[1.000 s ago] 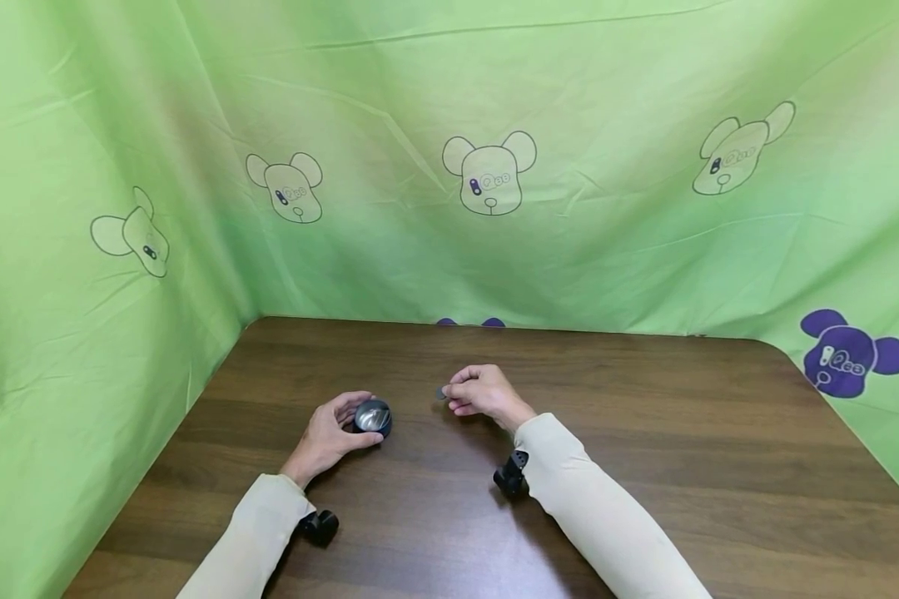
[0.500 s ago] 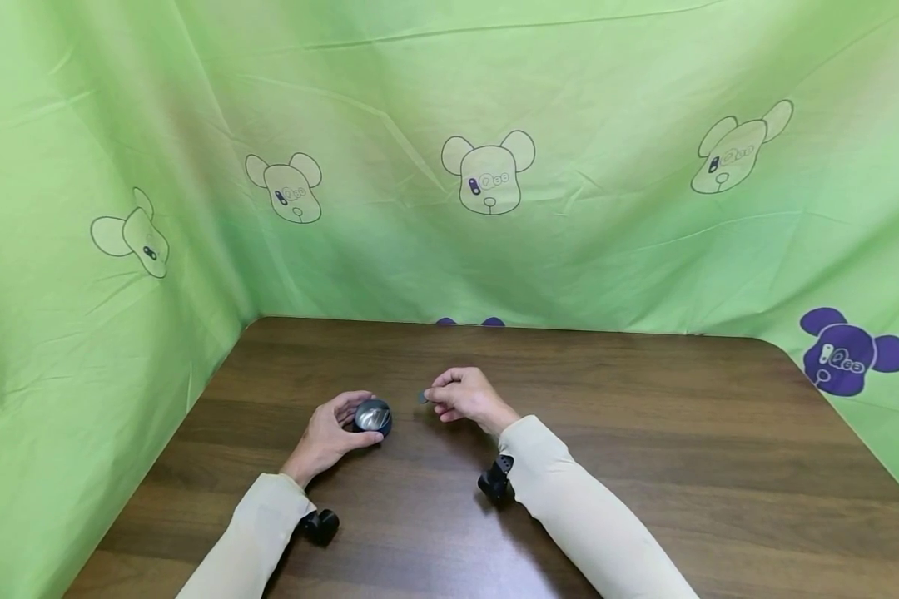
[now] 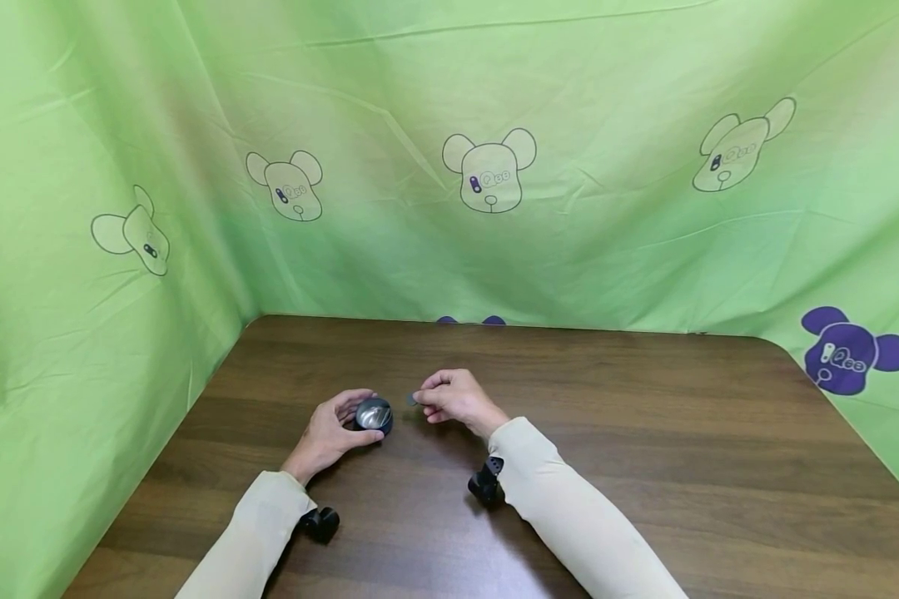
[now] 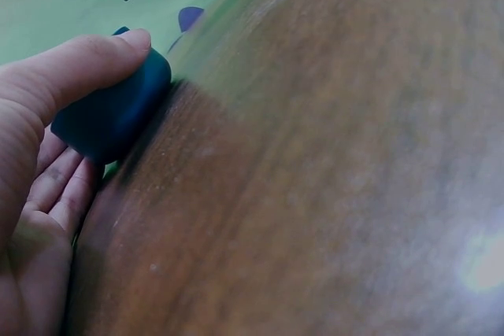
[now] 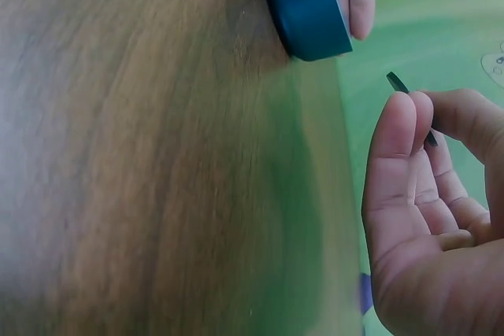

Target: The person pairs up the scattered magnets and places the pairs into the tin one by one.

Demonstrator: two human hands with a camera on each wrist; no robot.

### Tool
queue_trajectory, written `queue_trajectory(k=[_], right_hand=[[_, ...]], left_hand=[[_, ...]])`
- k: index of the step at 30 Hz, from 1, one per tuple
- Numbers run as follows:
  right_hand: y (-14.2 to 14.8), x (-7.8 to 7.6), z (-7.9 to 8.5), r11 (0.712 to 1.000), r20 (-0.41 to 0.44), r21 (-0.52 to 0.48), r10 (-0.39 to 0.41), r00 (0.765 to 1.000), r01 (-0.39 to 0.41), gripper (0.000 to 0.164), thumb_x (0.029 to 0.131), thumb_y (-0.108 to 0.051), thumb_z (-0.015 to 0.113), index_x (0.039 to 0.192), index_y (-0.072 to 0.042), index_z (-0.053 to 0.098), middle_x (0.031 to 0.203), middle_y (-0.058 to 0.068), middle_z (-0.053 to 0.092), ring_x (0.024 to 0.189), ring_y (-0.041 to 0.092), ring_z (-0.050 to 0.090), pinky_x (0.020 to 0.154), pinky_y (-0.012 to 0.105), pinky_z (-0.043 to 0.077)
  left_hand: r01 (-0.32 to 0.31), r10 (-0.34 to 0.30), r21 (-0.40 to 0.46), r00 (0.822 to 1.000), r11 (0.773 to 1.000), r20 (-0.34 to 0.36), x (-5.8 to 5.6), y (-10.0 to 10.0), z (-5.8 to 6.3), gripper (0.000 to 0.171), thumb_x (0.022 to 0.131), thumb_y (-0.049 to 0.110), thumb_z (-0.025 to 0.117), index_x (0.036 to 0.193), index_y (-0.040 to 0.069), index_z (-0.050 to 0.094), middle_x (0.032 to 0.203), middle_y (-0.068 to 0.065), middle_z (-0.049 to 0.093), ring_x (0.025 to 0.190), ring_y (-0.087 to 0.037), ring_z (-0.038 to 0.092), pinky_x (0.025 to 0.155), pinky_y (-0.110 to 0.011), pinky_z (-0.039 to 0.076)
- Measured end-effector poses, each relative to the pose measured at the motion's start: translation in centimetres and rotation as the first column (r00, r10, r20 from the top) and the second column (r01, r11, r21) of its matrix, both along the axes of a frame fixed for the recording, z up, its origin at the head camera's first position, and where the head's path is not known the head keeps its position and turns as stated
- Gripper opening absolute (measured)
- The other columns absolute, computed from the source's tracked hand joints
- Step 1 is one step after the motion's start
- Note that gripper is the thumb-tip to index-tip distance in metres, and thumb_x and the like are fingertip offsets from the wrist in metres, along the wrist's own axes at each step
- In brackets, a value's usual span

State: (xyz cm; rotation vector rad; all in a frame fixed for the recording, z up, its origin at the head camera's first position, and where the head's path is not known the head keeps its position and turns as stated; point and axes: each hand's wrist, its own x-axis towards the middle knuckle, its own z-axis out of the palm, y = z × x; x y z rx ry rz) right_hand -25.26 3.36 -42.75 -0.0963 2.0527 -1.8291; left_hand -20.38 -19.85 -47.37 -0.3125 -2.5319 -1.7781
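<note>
A small round cup, dark blue outside with a shiny metallic inside, stands on the wooden table. My left hand grips it from the left, thumb on the near side and fingers round the far side. In the left wrist view its smooth blue wall shows under my thumb. Just right of the cup, my right hand pinches a small thin dark disc between thumb and fingertips. The right wrist view shows the disc nearly edge-on, above table height and apart from the cup.
The brown wooden table extends around both hands, widest to the right. Behind it and along the left side hangs a green cloth printed with mouse-like heads. A black wrist camera sits under the left sleeve, another camera under the right.
My right hand has moved left with the pinched disc, shrinking the gap to the cup. The left hand and the cup have stayed in place.
</note>
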Motion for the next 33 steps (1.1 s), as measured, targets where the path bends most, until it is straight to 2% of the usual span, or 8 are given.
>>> queue_trajectory(k=[9,20,33], right_hand=[[-0.9,0.1,0.1,1.0,0.007,0.008,0.023,1.0,-0.023,0.013,0.086,0.0,0.074,0.094,0.004,0.065,0.07,0.008,0.064,0.056,0.01,0.059,0.052,0.022,0.055],[-1.9,0.4,-0.2,0.998,-0.002,0.026,0.053,0.999,-0.053,0.012,0.087,-0.003,0.074,0.095,0.002,0.066,0.069,0.008,0.063,0.056,0.01,0.058,0.052,0.024,0.055],[-2.9,0.5,-0.1,0.996,-0.023,0.027,0.087,0.996,-0.087,0.012,0.086,-0.002,0.073,0.095,0.003,0.066,0.067,0.005,0.061,0.057,0.011,0.058,0.052,0.024,0.056]], left_hand=[[-0.001,0.001,0.01,1.0,1.0,0.015,0.0,-0.1,0.1,0.064,0.073,0.006,0.089,0.131,0.002,0.061,0.129,-0.013,0.065,0.121,-0.029,0.06,0.102,-0.035,0.047],[0.007,-0.007,0.021,1.0,1.0,0.007,0.0,-0.1,-0.3,0.064,0.073,0.007,0.089,0.13,0.003,0.061,0.127,-0.014,0.066,0.12,-0.028,0.061,0.101,-0.033,0.048],[-0.002,0.001,0.038,1.0,0.999,0.021,-0.1,0.0,-0.1,0.064,0.072,0.003,0.089,0.13,0.001,0.061,0.127,-0.015,0.066,0.12,-0.029,0.06,0.101,-0.03,0.048]])
